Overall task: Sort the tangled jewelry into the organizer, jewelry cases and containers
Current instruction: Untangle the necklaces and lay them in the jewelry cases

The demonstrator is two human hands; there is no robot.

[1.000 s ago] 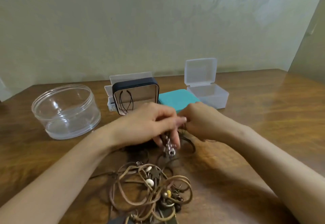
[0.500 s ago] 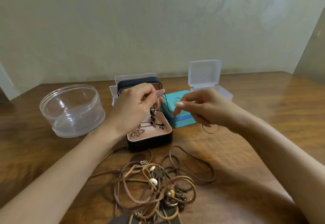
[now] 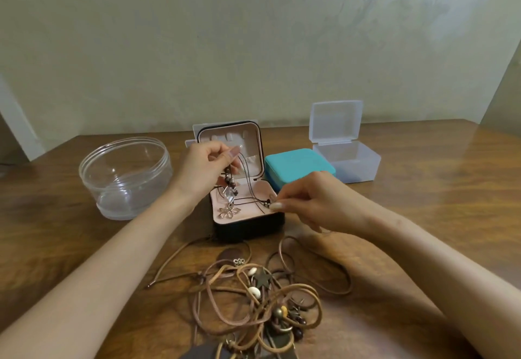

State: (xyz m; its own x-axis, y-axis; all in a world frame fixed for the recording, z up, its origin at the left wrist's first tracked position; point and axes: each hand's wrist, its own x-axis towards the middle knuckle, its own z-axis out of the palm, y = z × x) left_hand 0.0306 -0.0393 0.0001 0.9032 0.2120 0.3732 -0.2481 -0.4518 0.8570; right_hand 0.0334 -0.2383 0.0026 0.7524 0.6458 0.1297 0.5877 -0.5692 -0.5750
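A black jewelry case (image 3: 248, 229) with a pink lining stands open at the table's middle, a flower pendant (image 3: 229, 212) lying in its tray. My left hand (image 3: 203, 172) pinches a dark cord necklace (image 3: 229, 182) with beads and a clear crystal, which hangs over the tray. My right hand (image 3: 313, 201) pinches the other end of the cord at the case's right rim. A tangle of brown leather cords with beads and charms (image 3: 253, 296) lies on the table in front of the case.
A round clear container (image 3: 124, 175) stands at the left. A shut teal case (image 3: 298, 165) sits right of the black case, with an open frosted plastic box (image 3: 346, 158) behind it. A clear organizer (image 3: 194, 134) shows behind the black case. The wall runs along the table's far edge.
Both hands lifted the cord necklace from the pile up over the open black case. My right hand then came down to the case's right rim with the cord end.
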